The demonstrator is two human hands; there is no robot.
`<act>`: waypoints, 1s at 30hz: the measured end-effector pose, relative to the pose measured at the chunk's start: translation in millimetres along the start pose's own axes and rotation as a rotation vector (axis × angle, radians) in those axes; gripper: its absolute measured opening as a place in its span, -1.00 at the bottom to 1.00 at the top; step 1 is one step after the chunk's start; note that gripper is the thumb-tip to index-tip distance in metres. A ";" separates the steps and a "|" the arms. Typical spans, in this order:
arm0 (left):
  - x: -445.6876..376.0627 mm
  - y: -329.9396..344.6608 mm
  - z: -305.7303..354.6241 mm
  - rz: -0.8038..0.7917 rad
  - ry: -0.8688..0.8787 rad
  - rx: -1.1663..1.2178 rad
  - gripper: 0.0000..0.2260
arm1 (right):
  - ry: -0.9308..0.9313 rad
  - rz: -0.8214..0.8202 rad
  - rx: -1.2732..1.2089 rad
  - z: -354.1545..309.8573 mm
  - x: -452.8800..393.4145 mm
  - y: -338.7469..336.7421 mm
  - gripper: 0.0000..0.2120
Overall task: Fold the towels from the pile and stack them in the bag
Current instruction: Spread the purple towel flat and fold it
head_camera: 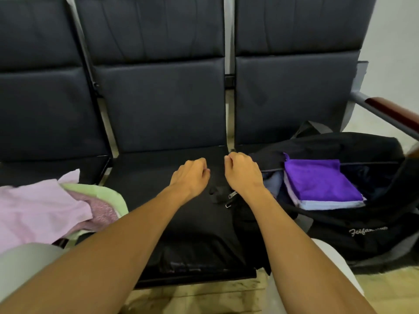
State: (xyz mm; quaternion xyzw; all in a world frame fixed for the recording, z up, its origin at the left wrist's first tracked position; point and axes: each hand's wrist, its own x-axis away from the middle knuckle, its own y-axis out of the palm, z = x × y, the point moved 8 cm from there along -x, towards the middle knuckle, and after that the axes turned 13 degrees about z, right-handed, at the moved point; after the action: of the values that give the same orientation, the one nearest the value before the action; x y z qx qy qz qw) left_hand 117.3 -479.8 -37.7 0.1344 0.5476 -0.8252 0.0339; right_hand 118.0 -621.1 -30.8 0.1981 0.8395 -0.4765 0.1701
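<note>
Currently: towels (40,205) piled lower left; bag (340,234) at right, folded stack (322,184) inside. Left hand (190,175), right hand (243,172): fingers curled, apparently holding nothing. Risk: reaching leftward may topple pile.

A row of three joined waiting-room seats (158,105) with dark padded backs and cushions fills the view, split by pale metal frame bars (229,41). At the right end, a grey metal armrest (394,112) topped with reddish-brown wood angles outward. Behind it stands a plain off-white wall (396,41). Below lies a yellowish tiled floor (204,298), scuffed.
</note>
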 end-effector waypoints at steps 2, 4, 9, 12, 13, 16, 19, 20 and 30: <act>7.7 -15.4 -20.8 -0.001 -0.017 -0.019 -0.83 | -0.015 -0.025 -0.021 -24.0 3.9 8.7 -0.68; 16.4 -33.1 -44.8 0.002 -0.034 -0.042 -0.83 | -0.021 -0.066 -0.040 -48.4 11.7 20.1 -0.69; 44.6 -66.6 -115.4 0.027 -0.133 -0.093 -0.81 | -0.065 -0.254 -0.067 -102.9 37.7 58.1 -0.70; 68.1 -78.0 -173.6 0.010 -0.218 -0.152 -0.82 | -0.111 -0.383 -0.083 -135.2 50.0 87.5 -0.67; 75.4 -80.0 -194.8 -0.006 -0.252 -0.176 -0.83 | -0.134 -0.426 -0.083 -145.8 54.1 96.9 -0.66; 92.1 -86.3 -247.2 -0.063 -0.346 -0.239 -0.82 | -0.189 -0.529 -0.103 -179.2 65.5 122.4 -0.64; 103.8 -89.2 -282.3 -0.104 -0.401 -0.259 -0.85 | -0.220 -0.637 -0.137 -214.3 78.7 151.9 -0.65; 108.2 -88.5 -292.3 -0.131 -0.402 -0.285 -0.86 | -0.233 -0.682 -0.144 -225.3 84.8 163.2 -0.65; 150.0 -68.7 -370.8 -0.478 -0.293 -0.327 -0.64 | -0.480 -0.980 -0.016 -302.0 147.3 262.5 -0.71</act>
State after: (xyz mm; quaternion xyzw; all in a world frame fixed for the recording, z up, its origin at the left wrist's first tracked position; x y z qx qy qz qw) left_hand 27.6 -100.3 -150.2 -0.1252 0.6782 -0.7215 -0.0614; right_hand 91.4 -211.4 -145.6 -0.3319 0.7747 -0.5254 0.1167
